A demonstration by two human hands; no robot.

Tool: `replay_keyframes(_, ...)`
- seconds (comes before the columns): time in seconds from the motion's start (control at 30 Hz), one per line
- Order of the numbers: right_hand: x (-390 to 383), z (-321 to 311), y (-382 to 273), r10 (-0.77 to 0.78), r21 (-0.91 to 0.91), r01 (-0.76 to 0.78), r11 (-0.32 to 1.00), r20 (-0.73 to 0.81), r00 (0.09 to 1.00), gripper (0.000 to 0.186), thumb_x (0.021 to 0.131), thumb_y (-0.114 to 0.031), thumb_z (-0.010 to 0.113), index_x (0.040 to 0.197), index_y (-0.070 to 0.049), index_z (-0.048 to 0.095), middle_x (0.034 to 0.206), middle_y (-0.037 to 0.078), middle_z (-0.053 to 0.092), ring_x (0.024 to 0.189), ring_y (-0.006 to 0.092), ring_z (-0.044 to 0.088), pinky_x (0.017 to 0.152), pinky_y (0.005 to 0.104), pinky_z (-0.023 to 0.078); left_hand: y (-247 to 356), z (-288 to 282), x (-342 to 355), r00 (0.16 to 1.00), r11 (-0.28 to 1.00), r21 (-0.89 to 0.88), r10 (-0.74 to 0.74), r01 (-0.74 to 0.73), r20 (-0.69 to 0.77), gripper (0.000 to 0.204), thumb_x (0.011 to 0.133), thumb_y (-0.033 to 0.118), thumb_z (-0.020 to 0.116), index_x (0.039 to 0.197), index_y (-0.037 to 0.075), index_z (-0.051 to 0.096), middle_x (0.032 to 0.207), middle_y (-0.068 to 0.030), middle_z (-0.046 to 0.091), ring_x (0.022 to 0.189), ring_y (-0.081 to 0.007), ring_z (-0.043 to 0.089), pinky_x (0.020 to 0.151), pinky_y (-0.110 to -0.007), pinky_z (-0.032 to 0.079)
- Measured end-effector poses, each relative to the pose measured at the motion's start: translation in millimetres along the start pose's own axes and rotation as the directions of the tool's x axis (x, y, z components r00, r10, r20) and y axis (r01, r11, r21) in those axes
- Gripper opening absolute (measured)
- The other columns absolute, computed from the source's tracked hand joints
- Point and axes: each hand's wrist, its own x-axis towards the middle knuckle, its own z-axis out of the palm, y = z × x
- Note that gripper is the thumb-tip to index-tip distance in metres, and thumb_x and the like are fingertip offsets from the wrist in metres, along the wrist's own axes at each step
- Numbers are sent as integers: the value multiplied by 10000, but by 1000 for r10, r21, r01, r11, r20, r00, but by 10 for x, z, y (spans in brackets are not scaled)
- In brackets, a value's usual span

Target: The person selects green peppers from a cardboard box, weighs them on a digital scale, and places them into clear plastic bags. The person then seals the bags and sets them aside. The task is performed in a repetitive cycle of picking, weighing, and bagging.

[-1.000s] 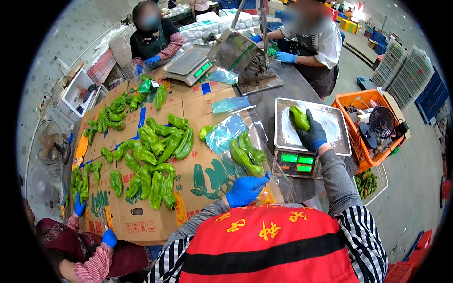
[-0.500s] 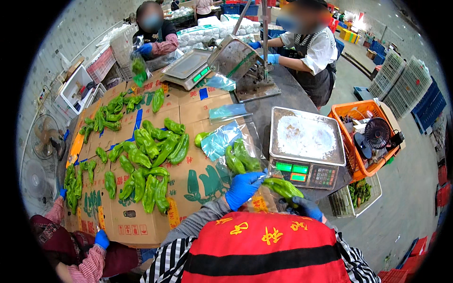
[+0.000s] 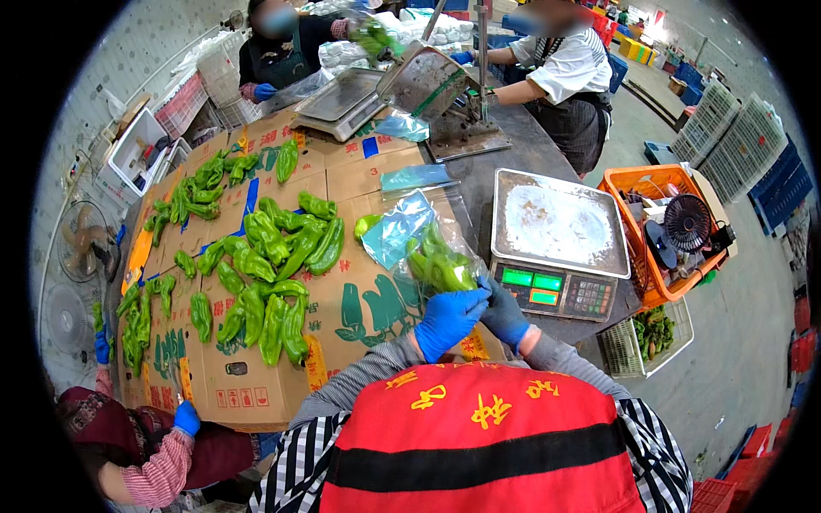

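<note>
My left hand [image 3: 446, 323], in a blue glove, is closed on the near end of a clear plastic bag [image 3: 440, 256] holding green peppers. My right hand [image 3: 505, 318], in a darker glove, is beside it at the bag's mouth, fingers curled and partly hidden by the bag and left hand. Light blue plastic bags [image 3: 400, 229] lie just beyond. A pile of long green peppers [image 3: 265, 239] lies on the cardboard sheet [image 3: 239, 398] to my left. The metal pan of a digital scale [image 3: 560, 224] stands bare to the right, its green displays lit.
An orange crate [image 3: 650, 286] with a fan stands right of the table, a white crate [image 3: 646, 342] below it. Co-workers are at the far side [image 3: 286, 60] [image 3: 569, 77] and near left [image 3: 162, 445]. A second scale [image 3: 338, 103] and a metal stand [image 3: 462, 137] occupy the far end.
My right hand lifted a pepper off the scale and brought it down to the bag, where the peppers now sit together inside. The far-left co-worker raised a bag of greens.
</note>
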Motion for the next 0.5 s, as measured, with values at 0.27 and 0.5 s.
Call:
replay_keyframes(0.27,480,23,441,173,-115,-180,977,-70,982,379,850,-261,612,1171,-59,596,1062,183,656,961,311,634,828,360,480,-29,16,-5,998,998,-4,-66,66,-7,178,861,151,620,1003,61,678,875,-179,663,759,-320,665,613,-354,512)
replay_keyframes(0.5,692,-67,331,152,-341,-120,932,70,986,365,816,-339,627,1030,-44,642,895,194,661,806,356,640,722,397,499,-44,-206,117,980,966,-183,-194,185,-35,183,888,171,622,996,38,686,801,-100,676,627,-184,628,553,-289,481)
